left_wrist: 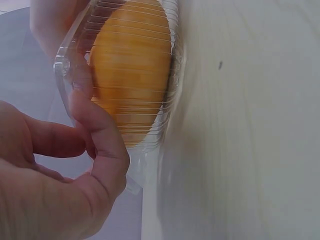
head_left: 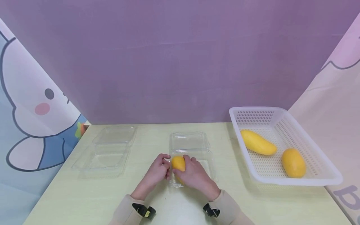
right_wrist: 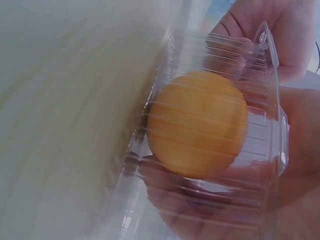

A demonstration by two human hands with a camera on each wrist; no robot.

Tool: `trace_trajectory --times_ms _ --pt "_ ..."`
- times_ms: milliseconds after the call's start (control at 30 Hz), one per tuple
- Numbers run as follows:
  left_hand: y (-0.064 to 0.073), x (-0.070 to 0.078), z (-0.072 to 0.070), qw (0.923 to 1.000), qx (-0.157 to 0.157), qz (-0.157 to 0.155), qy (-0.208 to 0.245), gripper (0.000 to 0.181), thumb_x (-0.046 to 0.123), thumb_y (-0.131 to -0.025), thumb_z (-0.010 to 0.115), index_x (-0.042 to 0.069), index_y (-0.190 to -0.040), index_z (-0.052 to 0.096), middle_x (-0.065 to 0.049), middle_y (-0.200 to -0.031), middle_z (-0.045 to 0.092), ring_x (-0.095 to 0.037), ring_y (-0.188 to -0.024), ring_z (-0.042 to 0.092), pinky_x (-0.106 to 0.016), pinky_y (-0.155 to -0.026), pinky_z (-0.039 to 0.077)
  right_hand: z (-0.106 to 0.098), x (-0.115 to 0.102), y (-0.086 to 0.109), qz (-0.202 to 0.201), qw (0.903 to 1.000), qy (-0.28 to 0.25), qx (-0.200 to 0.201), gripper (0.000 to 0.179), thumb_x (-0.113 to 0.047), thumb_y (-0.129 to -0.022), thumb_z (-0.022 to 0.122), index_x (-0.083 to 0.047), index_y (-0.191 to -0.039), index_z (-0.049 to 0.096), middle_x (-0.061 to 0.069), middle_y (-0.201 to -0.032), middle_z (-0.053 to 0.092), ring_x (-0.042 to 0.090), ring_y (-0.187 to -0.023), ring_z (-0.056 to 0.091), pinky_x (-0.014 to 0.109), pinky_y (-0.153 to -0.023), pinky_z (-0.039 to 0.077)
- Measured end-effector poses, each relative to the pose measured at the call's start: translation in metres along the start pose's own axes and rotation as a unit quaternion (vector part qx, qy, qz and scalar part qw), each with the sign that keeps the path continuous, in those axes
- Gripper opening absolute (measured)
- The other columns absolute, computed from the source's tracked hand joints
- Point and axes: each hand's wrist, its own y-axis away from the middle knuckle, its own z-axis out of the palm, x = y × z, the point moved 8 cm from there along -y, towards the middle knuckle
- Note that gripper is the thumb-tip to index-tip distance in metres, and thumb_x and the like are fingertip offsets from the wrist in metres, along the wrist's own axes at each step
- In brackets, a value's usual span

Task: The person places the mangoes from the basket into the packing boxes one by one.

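Beige-sleeved right hand [head_left: 195, 173]: fingers [head_left: 187, 161] around mango [head_left: 178, 163].

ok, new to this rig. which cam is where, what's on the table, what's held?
There's no machine: the left grip and the right grip are a person's bare hands. The head picture looks forward and down from the person's head; the other two come from cameras worn on the wrists.

On the table, an open clear container sits in the middle, clear packaging on the left, and a white basket with two yellow fruits on the right. The right grip holds a third fruit in the middle container's near half. The left grip is at that container's left edge; whether it pinches that edge, I can't tell.
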Motion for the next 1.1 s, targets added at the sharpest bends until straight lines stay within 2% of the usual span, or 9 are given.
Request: trace_trajectory --times_ms 267,500,700,833,967,1100 --pt "0.001 -0.002 -0.001 1.0000 0.002 -0.003 -0.002 0.035 0.003 -0.102 0.042 -0.006 -0.136 0.043 -0.013 -0.086 0.053 -0.021 -0.066 0.052 -0.032 -0.062 0.050 -0.002 -0.003 0.001 0.001 0.9996 0.027 0.008 0.077 -0.044 -0.093 0.066 0.010 -0.144 0.044 0.026 -0.114 0.058 0.026 -0.079 0.054 0.037 -0.061 0.046" --pt "0.000 -0.003 -0.001 1.0000 0.000 -0.003 -0.001 0.035 0.004 -0.102 0.042 -0.006 -0.136 0.043 -0.014 -0.087 0.053 -0.021 -0.066 0.052 -0.033 -0.062 0.050 -0.008 -0.006 0.005 0.006 0.9982 0.057 0.016 0.077 -0.047 -0.094 0.064 0.010 -0.143 0.046 0.026 -0.118 0.058 0.028 -0.085 0.055 0.042 -0.067 0.049" --pt "-0.001 -0.002 -0.001 1.0000 0.000 -0.002 0.002 0.034 0.003 -0.102 0.042 -0.006 -0.135 0.043 -0.013 -0.088 0.053 -0.020 -0.065 0.053 -0.032 -0.061 0.050 -0.013 -0.017 0.008 -0.015 0.9954 0.094 0.013 0.077 -0.048 -0.095 0.064 0.011 -0.141 0.048 0.024 -0.113 0.059 0.029 -0.088 0.056 0.041 -0.064 0.048" --pt "-0.001 -0.001 -0.001 1.0000 -0.001 -0.003 0.003 0.034 0.003 -0.102 0.042 -0.006 -0.135 0.043 -0.012 -0.089 0.052 -0.020 -0.065 0.052 -0.032 -0.061 0.050 -0.013 -0.023 0.011 -0.027 0.9897 0.141 0.002 0.077 -0.052 -0.095 0.062 0.009 -0.141 0.049 0.022 -0.111 0.059 0.030 -0.087 0.057 0.042 -0.063 0.049" --pt "-0.001 -0.001 -0.001 1.0000 0.000 -0.004 -0.003 0.035 0.002 -0.102 0.042 -0.006 -0.136 0.042 -0.013 -0.089 0.052 -0.021 -0.064 0.052 -0.033 -0.062 0.051 -0.014 -0.027 0.013 -0.043 0.9783 0.203 -0.005 0.077 -0.057 -0.095 0.059 0.005 -0.141 0.051 0.021 -0.113 0.061 0.033 -0.093 0.059 0.047 -0.073 0.052" --pt "0.000 0.000 -0.001 1.0000 0.000 -0.004 -0.005 0.035 0.002 -0.102 0.042 -0.007 -0.136 0.041 -0.014 -0.090 0.051 -0.022 -0.064 0.052 -0.033 -0.062 0.051 -0.018 -0.029 0.016 -0.059 0.9686 0.242 -0.003 0.080 -0.060 -0.094 0.058 0.002 -0.143 0.050 0.022 -0.119 0.060 0.037 -0.100 0.059 0.051 -0.082 0.052"
